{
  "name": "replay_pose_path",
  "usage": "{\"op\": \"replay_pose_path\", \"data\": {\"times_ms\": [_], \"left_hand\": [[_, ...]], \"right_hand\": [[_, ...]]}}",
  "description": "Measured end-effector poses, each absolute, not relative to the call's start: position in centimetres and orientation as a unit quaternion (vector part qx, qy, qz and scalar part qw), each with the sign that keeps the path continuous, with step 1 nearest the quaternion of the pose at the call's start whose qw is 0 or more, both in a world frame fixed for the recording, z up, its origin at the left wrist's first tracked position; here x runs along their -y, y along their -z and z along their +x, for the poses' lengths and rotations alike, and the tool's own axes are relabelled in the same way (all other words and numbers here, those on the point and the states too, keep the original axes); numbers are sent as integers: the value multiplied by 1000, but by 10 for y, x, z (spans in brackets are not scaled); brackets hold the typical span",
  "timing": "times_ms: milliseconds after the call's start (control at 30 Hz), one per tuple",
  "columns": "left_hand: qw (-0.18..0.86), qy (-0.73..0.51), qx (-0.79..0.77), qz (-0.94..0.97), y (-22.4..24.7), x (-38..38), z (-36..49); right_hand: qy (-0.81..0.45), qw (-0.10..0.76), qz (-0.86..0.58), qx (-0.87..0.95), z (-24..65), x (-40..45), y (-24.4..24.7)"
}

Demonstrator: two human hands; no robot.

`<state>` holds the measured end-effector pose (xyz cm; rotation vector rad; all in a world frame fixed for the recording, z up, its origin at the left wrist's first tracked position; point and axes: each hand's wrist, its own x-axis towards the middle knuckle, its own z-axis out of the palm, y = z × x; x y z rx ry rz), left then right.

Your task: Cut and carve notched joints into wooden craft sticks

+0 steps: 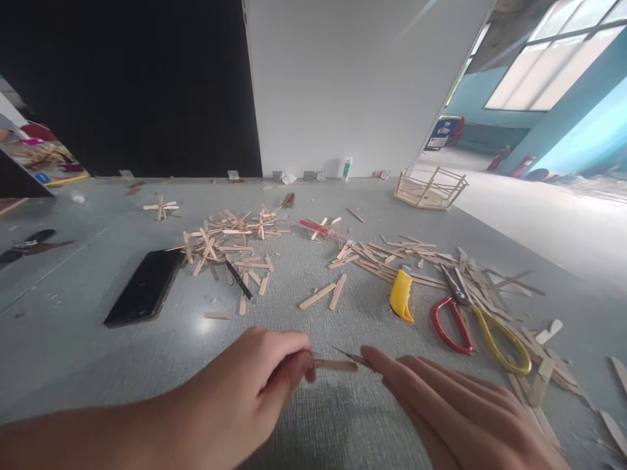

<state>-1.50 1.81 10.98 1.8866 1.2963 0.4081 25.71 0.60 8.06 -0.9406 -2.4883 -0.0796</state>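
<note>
My left hand is closed on one end of a flat wooden stick, which points to the right above the grey table. Facing it, my right hand pinches a thin pointed tool between thumb and fingers, its dark tip directed left, just above the stick. Most of the tool is hidden by my fingers. Beyond my hands, two loose sticks lie on the table.
Scissors and a yellow cutter lie at the right beside scattered sticks. A phone, a black pen and joined stick pieces are at the left. A stick frame stands farther back.
</note>
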Motion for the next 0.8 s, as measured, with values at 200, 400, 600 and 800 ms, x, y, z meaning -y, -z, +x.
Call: {"op": "replay_pose_path", "data": {"times_ms": [200, 400, 600, 800], "left_hand": [[457, -117, -472, 745, -68, -53, -17], [517, -114, -466, 709, -58, -53, -17], [523, -123, -466, 703, -56, -53, -18], [529, -119, -466, 700, -57, -54, -17]], "right_hand": [[146, 160, -315, 924, 250, -24, -65], [160, 139, -280, 936, 244, -21, -54], [167, 139, -283, 934, 243, -20, -52], [162, 123, -283, 937, 242, -21, -51]]}}
